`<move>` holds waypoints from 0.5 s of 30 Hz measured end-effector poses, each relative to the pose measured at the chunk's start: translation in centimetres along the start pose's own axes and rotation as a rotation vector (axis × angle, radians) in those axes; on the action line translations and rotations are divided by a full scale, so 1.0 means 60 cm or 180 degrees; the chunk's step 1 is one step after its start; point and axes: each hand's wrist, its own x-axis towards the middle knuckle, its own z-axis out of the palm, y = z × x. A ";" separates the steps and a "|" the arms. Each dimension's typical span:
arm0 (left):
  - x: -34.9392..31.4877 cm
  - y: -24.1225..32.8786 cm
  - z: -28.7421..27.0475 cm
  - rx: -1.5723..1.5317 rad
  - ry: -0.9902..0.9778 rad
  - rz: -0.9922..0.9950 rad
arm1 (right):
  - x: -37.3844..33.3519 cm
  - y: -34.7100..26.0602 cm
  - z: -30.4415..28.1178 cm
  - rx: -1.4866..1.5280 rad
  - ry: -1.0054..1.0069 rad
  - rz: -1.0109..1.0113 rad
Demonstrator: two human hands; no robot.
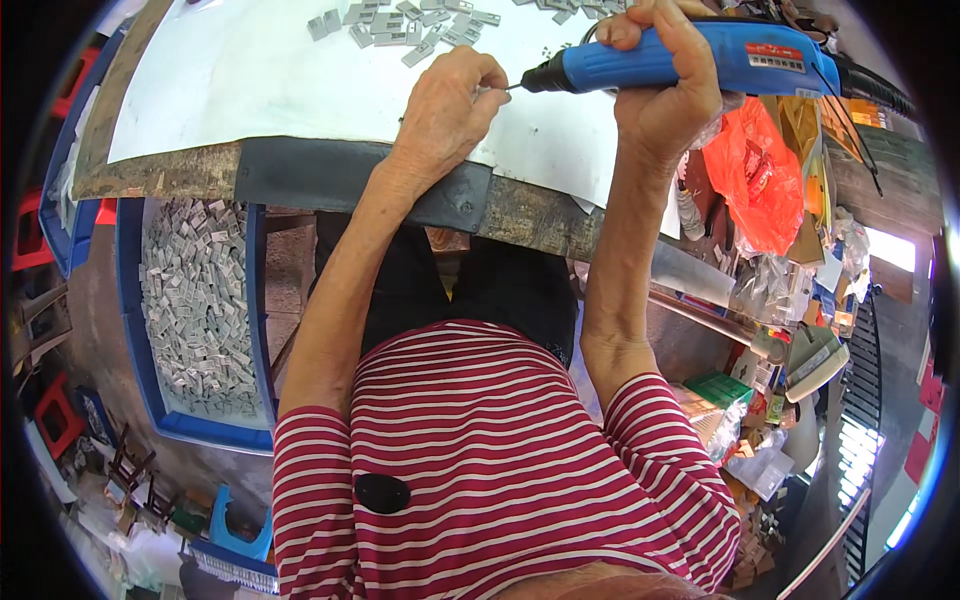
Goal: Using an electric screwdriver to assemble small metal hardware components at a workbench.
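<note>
My right hand (668, 105) is wrapped round a blue electric screwdriver (608, 70), which lies almost level with its black nose toward the left. From the nose a thin bit (515, 87) reaches to the fingertips of my left hand (452, 108). Those fingers are pinched together over the white sheet (270, 90), and whatever they hold is hidden. Just beyond the left hand lie several small flat grey pieces (388, 39) with notches. Another group of grey pieces (563, 8) sits at the far edge of the view.
Under the sheet is a worn wooden table, its front edge (535, 215) partly covered by a dark strip (310, 180). A blue crate (135, 330) full of grey pieces stands below on the left. A red plastic bag (757, 180) and mixed clutter are at the right.
</note>
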 end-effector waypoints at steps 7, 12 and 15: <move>-0.002 0.012 -0.011 -0.0363 -0.0145 -0.0170 | 0.002 -0.015 -0.004 -0.0064 -0.0148 -0.0175; -0.001 0.013 -0.009 -0.0776 -0.0225 -0.0041 | 0.007 -0.026 -0.023 0.0237 -0.0410 0.0038; -0.003 0.016 -0.009 -0.0848 -0.0276 -0.0081 | 0.004 -0.030 -0.021 0.0407 -0.0322 0.0049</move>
